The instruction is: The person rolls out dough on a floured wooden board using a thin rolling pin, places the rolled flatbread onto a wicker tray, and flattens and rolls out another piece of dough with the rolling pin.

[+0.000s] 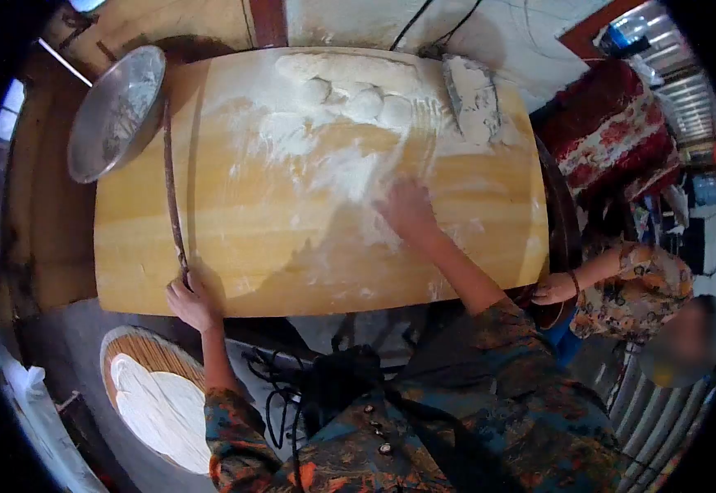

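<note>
A large wooden board [251, 238] lies in front of me, dusted with white flour [333, 156] over its middle and far part. My right hand [406, 207] rests flat with fingers spread on the floured patch, blurred by motion. My left hand [191, 301] grips the near end of a long thin rolling stick [172, 189], which lies along the board's left side. Several dough balls [366, 103] sit at the far edge of the board.
A metal bowl [116, 111] leans at the board's far left corner. A floured scraper [473, 99] lies at the far right. A round basket tray [161, 403] with flat rolled dough sits low on the left. Another person [629, 287] in a patterned top sits at the right.
</note>
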The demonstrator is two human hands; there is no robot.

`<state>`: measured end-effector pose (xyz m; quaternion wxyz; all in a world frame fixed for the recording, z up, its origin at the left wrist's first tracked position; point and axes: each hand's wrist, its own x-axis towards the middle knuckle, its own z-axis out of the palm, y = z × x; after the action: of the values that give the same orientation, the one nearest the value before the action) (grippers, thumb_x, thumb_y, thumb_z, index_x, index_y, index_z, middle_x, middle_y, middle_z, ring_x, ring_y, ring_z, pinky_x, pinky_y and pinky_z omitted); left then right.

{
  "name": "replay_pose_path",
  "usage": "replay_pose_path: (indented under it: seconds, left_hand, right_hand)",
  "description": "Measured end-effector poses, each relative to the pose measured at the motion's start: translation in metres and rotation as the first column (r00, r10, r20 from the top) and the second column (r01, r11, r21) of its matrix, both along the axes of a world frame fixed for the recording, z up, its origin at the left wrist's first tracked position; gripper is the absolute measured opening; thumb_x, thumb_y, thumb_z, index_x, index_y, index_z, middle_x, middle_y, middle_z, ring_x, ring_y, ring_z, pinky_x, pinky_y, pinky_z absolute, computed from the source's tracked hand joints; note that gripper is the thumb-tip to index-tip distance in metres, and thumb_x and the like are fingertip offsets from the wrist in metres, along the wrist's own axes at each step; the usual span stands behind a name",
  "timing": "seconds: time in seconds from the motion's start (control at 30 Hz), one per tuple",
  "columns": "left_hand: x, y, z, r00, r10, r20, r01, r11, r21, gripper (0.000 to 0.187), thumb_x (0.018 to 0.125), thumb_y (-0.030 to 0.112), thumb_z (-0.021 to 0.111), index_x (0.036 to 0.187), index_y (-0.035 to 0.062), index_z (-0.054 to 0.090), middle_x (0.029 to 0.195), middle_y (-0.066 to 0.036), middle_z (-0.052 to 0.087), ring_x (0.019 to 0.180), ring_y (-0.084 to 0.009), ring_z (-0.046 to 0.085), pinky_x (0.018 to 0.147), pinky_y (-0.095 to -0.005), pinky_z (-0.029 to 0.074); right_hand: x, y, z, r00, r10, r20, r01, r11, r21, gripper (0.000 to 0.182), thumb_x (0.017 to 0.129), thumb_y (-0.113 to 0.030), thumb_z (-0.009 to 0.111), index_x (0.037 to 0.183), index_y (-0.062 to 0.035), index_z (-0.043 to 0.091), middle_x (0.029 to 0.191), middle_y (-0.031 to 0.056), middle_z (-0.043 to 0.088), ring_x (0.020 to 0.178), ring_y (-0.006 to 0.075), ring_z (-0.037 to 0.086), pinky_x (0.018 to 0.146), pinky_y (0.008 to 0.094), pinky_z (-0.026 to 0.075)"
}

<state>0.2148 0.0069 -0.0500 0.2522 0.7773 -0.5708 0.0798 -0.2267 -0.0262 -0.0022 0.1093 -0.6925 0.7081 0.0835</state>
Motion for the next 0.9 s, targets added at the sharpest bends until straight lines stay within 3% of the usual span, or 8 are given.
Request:
replay_pose_path:
  seconds: [0.1,0.2,0.3,0.5,0.6,0.8,0.87,0.9]
  left_hand:
    - [-0.004,0.002,0.005,1.000,-0.016,-0.013,0.016,1.000,-0.015,0.029,0.092,0.029,0.055,0.089,0.0006,0.056,0.089,-0.019,0.054,0.087,-0.0393,0.052,0.076,-0.0492,0.042]
    - [-0.006,-0.001,0.009,1.000,-0.013,-0.007,0.013,1.000,-0.009,0.028,0.092,0.029,0.054,0.090,0.0003,0.056,0.089,-0.019,0.054,0.087,-0.0397,0.052,0.076,-0.0490,0.042]
    - [-0.006,0.007,0.004,1.000,0.004,0.012,-0.004,1.000,0.015,0.027,0.091,0.027,0.056,0.092,0.0001,0.057,0.089,-0.020,0.054,0.087,-0.0396,0.052,0.076,-0.0485,0.042]
    - [0.004,0.004,-0.008,0.995,-0.004,0.096,-0.002,0.998,0.060,0.024,0.090,0.024,0.059,0.092,0.0001,0.057,0.090,-0.019,0.056,0.087,-0.0383,0.053,0.077,-0.0480,0.042]
    - [-0.001,0.002,-0.004,0.999,0.032,0.026,-0.033,0.998,0.053,0.023,0.089,0.023,0.059,0.091,0.0004,0.057,0.089,-0.019,0.056,0.087,-0.0379,0.053,0.077,-0.0481,0.042]
    - [-0.003,0.005,0.002,1.000,0.002,0.000,-0.002,1.000,0.002,0.023,0.090,0.025,0.058,0.091,0.0024,0.059,0.090,-0.017,0.057,0.087,-0.0379,0.054,0.076,-0.0476,0.043]
    - [-0.002,0.001,0.003,1.000,0.012,0.019,-0.012,1.000,-0.005,0.023,0.090,0.026,0.058,0.092,0.0030,0.060,0.090,-0.017,0.057,0.087,-0.0373,0.054,0.076,-0.0473,0.043]
    - [-0.002,0.001,0.005,1.000,0.011,0.021,-0.011,1.000,0.003,0.023,0.089,0.026,0.058,0.092,0.0032,0.060,0.090,-0.016,0.057,0.087,-0.0370,0.054,0.076,-0.0472,0.043]
  right_hand:
    - [-0.011,-0.022,0.001,0.981,-0.115,0.154,0.158,0.939,-0.306,0.061,0.091,-0.045,0.049,0.131,0.0000,0.047,0.135,0.0219,0.045,0.124,0.0375,0.041,0.101,0.0516,0.033]
    - [0.001,-0.040,-0.034,0.995,-0.029,-0.099,-0.013,0.918,-0.396,0.062,0.091,-0.040,0.050,0.140,-0.0050,0.038,0.145,0.0224,0.034,0.129,0.0397,0.037,0.108,0.0520,0.024]
    - [0.009,-0.033,-0.011,0.998,-0.048,0.031,0.055,0.951,-0.305,0.069,0.089,-0.041,0.053,0.145,-0.0062,0.032,0.150,0.0221,0.028,0.134,0.0406,0.030,0.110,0.0531,0.020]
    - [0.010,-0.033,-0.019,0.999,-0.030,-0.030,0.017,0.936,-0.351,0.071,0.087,-0.048,0.053,0.142,-0.0057,0.037,0.145,0.0221,0.035,0.135,0.0389,0.030,0.111,0.0552,0.018]
    - [0.011,-0.037,-0.022,1.000,-0.030,0.009,0.031,0.922,-0.386,0.070,0.087,-0.048,0.053,0.140,-0.0047,0.040,0.145,0.0211,0.036,0.134,0.0383,0.031,0.110,0.0551,0.019]
    - [0.008,-0.036,-0.021,1.000,0.000,0.003,0.002,0.880,-0.475,0.061,0.087,-0.040,0.057,0.132,-0.0012,0.047,0.134,0.0224,0.046,0.126,0.0369,0.040,0.106,0.0481,0.029]
    - [-0.035,-0.037,-0.047,0.938,0.071,0.339,0.081,0.907,-0.413,0.056,0.086,-0.038,0.060,0.126,-0.0007,0.051,0.129,0.0235,0.049,0.122,0.0360,0.044,0.102,0.0445,0.034]
    - [-0.042,-0.032,-0.040,0.927,0.066,0.369,0.062,0.944,-0.324,0.054,0.085,-0.038,0.061,0.123,-0.0008,0.053,0.126,0.0237,0.051,0.119,0.0357,0.047,0.100,0.0435,0.036]
